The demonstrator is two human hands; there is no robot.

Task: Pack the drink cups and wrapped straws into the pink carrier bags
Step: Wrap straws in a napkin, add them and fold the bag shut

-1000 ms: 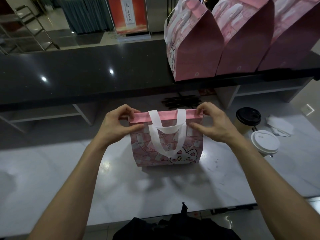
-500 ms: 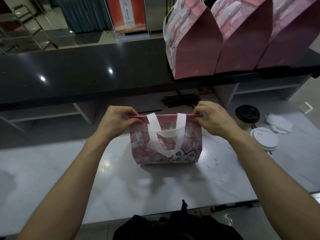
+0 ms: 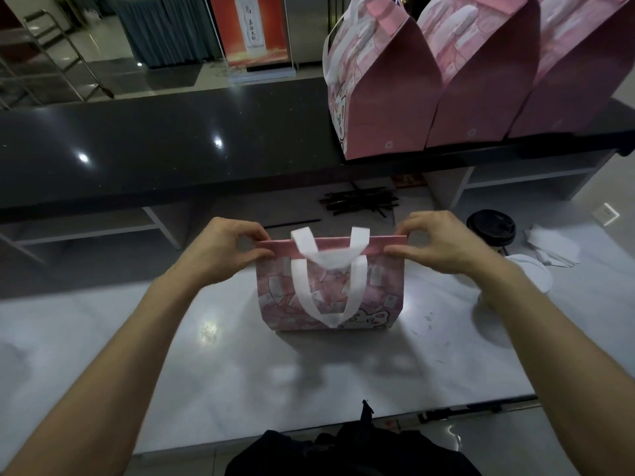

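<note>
1. At 6 o'clock, nearest the camera, a dark crumpled piece of fabric [image 3: 350,451] shows at the lower edge, just below the front rim of the pale, glossy, marble-like surface [image 3: 213,365].
2. Two bare forearms reach in from 7 and 5 o'clock toward the middle of the surface.
3. At the centre stands a pink carrier bag [image 3: 330,290], upright, soft-sided and boxy, printed with pale squares and a cartoon animal face near its bottom right corner. Two flat white fabric handles [image 3: 328,286] droop over its near face.
4. The left hand [image 3: 223,252] has its grip closed in a pinch on the bag's top edge at the left corner, thumb in front and fingers curled behind.
5. The right hand [image 3: 436,245] pinches the same folded top edge at the right corner, thumb and forefinger pressed on the plain pink band.
6. At 3 o'clock, a cup with a round black lid [image 3: 491,226] stands just beyond the right wrist; a white-lidded cup [image 3: 536,276] sits nearer, partly hidden by the forearm. Crumpled white wrappers [image 3: 553,245] lie beside them.
7. At 12 o'clock, beyond the bag, a loose heap of thin black straws [image 3: 359,202] lies on the surface.
8. Farther back, a dark polished stone counter [image 3: 165,149] carries three more tall pink bags [image 3: 481,77] at 1 o'clock, peaked at the top.
</note>
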